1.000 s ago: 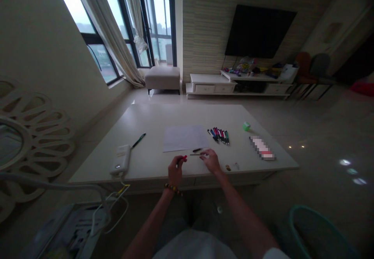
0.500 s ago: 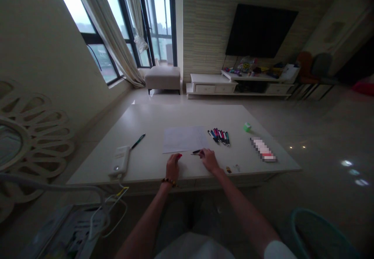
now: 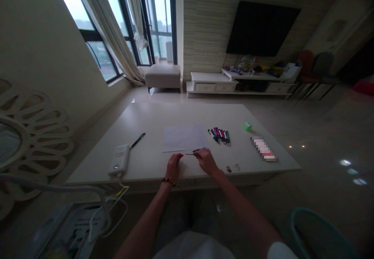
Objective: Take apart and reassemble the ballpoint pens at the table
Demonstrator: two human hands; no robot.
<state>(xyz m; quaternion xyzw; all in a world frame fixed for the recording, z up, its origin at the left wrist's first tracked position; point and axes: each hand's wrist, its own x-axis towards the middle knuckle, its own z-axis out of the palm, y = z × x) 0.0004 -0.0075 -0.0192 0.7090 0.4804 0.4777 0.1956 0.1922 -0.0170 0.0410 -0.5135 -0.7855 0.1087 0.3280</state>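
We log a dim living room: a tall window (image 3: 157,21) with a cream curtain (image 3: 108,29) at upper left, and a black wall-mounted television (image 3: 263,28) above a white low cabinet (image 3: 213,87) at upper right. A padded stool (image 3: 162,76) stands between them.

A broad white table (image 3: 187,113), smooth and faintly glossy, fills the centre. On it lie a thin matte sheet of paper (image 3: 184,138), with no marks we can read, and just right of it a tight bunch of slim plastic pens (image 3: 219,136) with pink, blue and green parts. Further left, a lone dark pen (image 3: 138,140) lies near a rounded white power bank (image 3: 118,160). Right of the pens sit a small green cube (image 3: 247,126) and a long blurred box (image 3: 263,148).

The hands are apart, just below the sheet. The left hand (image 3: 173,166), wearing a beaded bracelet (image 3: 169,181), pinches a small red piece (image 3: 181,155). The right hand (image 3: 206,161) pinches a thin dark rod (image 3: 189,154), its tip pointing toward the red piece; we cannot tell whether they touch. The bunch of pens lies together, and only these two small items are held up.
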